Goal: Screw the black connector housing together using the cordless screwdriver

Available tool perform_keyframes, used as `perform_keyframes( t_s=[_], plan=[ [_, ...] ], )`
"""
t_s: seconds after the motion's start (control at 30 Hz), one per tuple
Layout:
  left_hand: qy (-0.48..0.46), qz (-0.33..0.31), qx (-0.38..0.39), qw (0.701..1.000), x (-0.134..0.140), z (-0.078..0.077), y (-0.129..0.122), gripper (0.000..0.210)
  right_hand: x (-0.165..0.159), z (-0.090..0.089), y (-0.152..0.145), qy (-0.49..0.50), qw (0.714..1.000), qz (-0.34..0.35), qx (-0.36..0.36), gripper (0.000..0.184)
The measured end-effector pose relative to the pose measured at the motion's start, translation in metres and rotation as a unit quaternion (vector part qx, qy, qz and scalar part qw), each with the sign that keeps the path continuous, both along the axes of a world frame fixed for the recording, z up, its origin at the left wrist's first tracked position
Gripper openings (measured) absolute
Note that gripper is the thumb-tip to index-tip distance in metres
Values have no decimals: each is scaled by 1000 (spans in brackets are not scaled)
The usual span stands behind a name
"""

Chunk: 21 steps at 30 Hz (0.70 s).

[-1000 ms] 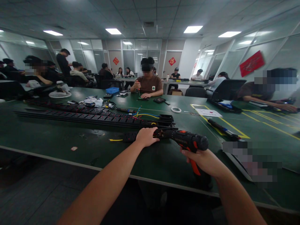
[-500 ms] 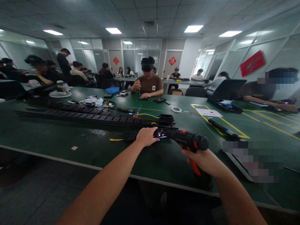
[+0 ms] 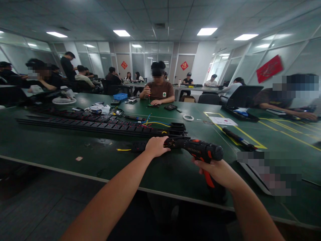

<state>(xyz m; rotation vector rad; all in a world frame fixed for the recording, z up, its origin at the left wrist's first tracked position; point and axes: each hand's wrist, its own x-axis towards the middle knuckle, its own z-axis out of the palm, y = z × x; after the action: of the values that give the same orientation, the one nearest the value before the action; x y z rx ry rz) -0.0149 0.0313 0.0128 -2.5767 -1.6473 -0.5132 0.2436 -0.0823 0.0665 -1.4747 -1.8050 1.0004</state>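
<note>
1. Black socket strip [image 3: 138,146]: we have it lying on the green table [image 3: 120,167] in front of us, just on the near side of the long socket rails [image 3: 100,127], its right end beneath the driver's nose.

2. Half a second ago a bright glow lit that end and its wiring; now the glow is gone and the end is dark again. We take this to mean that the driver has just been let off, so the fastening work there is probably between bursts.

3. Our left hand [image 3: 157,146] is clamped over the strip, thumb on the near side, and has not shifted noticeably.

4. Our right hand [image 3: 215,169] is wrapped around the grip of the power driver [image 3: 200,149], holding it level, nose pointing left. We cannot tell whether the bit touches a screw.

5. The strip looks like dark, hard plastic, blocky and straight-sided. A thin yellow lead [image 3: 124,150] lies at its left end.

6. The driver is black with orange accents, its rear rounded, its body tapering to the nose.

7. The rails are long, slim and dark, with rows of square sockets flecked with red; supple blue and yellow wires [image 3: 157,124] curve near their right end. The tabletop is smooth, with a faint sheen and a pale edge.
</note>
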Motion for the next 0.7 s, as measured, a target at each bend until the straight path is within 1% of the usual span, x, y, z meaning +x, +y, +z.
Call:
perform_keyframes(
  t_s=[0.23,0.7],
  plan=[
    [-1,-5,5,1000,-1,-2,2,68,-2,3,-1,31,999,-2,-10,43],
    [6,0,2,1000,0,-3,1,68,1,-5,1,-18,1000,-5,-4,36]
  ],
)
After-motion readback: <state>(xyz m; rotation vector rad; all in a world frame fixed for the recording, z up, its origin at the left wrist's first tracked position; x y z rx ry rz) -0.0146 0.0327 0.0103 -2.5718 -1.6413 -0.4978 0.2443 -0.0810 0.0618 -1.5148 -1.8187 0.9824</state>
